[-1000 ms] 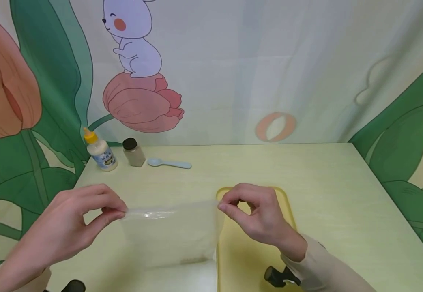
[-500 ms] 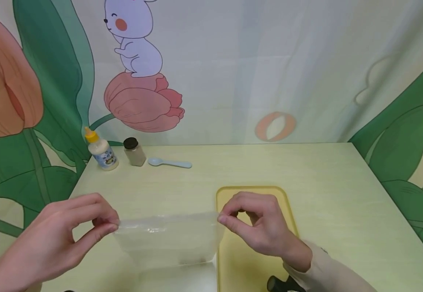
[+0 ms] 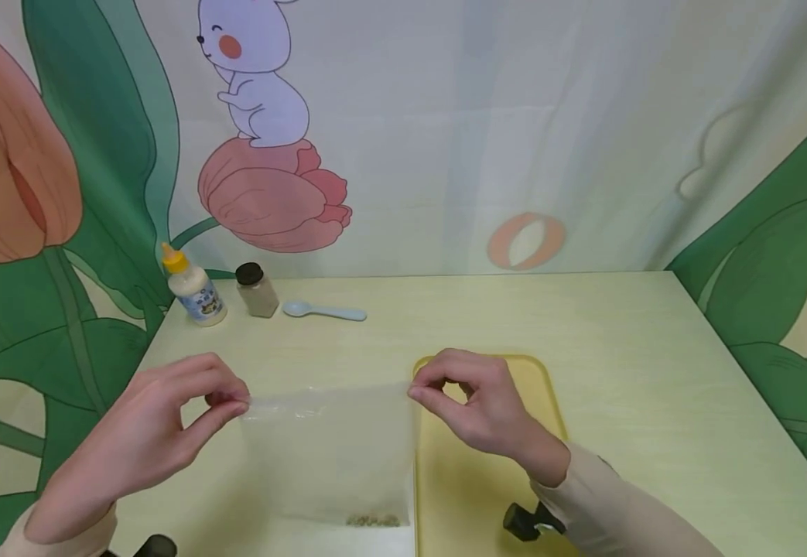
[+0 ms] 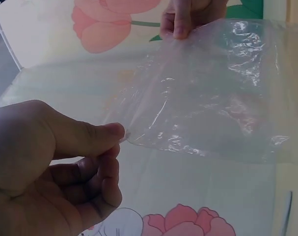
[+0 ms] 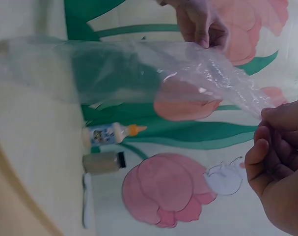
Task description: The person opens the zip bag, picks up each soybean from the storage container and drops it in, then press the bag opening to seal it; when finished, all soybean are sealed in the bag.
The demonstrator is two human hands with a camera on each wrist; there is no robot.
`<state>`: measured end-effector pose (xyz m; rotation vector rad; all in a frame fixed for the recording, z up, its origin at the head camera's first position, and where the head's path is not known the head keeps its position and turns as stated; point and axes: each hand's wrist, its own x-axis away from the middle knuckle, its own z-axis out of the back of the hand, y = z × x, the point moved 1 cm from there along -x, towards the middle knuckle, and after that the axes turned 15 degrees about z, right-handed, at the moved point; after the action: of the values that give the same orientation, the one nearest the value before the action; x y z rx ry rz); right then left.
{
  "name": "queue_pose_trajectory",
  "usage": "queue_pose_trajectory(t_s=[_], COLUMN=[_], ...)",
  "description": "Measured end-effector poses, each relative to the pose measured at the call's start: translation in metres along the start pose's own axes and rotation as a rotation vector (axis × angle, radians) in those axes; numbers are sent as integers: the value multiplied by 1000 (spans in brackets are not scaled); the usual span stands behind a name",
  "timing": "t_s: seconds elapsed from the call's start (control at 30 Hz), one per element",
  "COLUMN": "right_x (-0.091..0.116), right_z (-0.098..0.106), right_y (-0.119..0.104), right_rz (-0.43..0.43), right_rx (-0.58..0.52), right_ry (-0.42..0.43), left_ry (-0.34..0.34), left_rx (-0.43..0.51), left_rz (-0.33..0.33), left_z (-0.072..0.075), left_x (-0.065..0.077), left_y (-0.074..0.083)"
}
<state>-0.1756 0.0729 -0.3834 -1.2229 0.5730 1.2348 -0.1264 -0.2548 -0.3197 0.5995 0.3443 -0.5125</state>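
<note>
A clear plastic bag [image 3: 329, 456] hangs stretched between my two hands above the table. At its top left corner, my left hand [image 3: 173, 425] pinches the plastic between thumb and finger. The top right corner is pinched the same way by my right hand [image 3: 480, 402]. Small brown bits [image 3: 373, 521] lie in the bag's lower right corner. Seen from the left wrist, the bag [image 4: 207, 93] is creased and shiny along its upper edge. In the right wrist view the bag [image 5: 124, 73] narrows toward the pinching right fingers [image 5: 281, 118].
Under my right hand lies a yellow tray [image 3: 459, 495]. Along the back left stand a glue bottle [image 3: 201, 295] with a yellow cap and a small black-lidded jar [image 3: 258, 292]. A pale blue spoon [image 3: 323, 312] lies beside them. A printed curtain [image 3: 410, 155] hangs behind the table.
Both hands dipped and moved apart, then rose and came slightly closer together, still pinching the bag. The brown bits at its bottom now show more clearly.
</note>
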Motion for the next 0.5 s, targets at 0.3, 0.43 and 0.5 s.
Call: queue_pose_trajectory(t_s=[0.3, 0.43, 0.5], right_x=[14, 21, 23], right_z=[-2, -4, -5], right_y=[45, 63, 69], right_rz=[16, -16, -36], right_rx=[180, 198, 207], right_ry=[-47, -64, -70], left_ry=[35, 10, -5], left_rx=[-21, -39, -50], left_rz=[8, 59, 84], left_z=[-31, -42, -47], left_x=[-13, -15, -16], left_y=[-34, -46, -51])
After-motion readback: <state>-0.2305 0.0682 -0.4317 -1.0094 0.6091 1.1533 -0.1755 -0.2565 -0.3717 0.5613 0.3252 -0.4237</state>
